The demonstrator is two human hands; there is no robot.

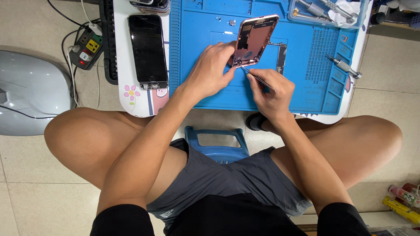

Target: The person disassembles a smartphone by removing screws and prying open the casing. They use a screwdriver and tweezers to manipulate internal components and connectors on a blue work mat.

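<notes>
A rose-gold phone rear housing (253, 39), open side up, lies tilted on the blue repair mat (205, 26). My left hand (212, 70) grips its lower edge with thumb and fingers. My right hand (271, 89) holds thin metal tweezers (258, 78), whose tip touches the housing's bottom corner beside my left thumb. A small circuit board (281, 59) lies on the mat just right of the housing.
A black phone screen assembly (148, 50) lies on the white table at the left. A screwdriver (345, 66) rests on the mat's right side, and a clear tray (326, 11) holds more tools. A power strip (86, 50) sits on the floor at the left, a blue stool (216, 144) between my knees.
</notes>
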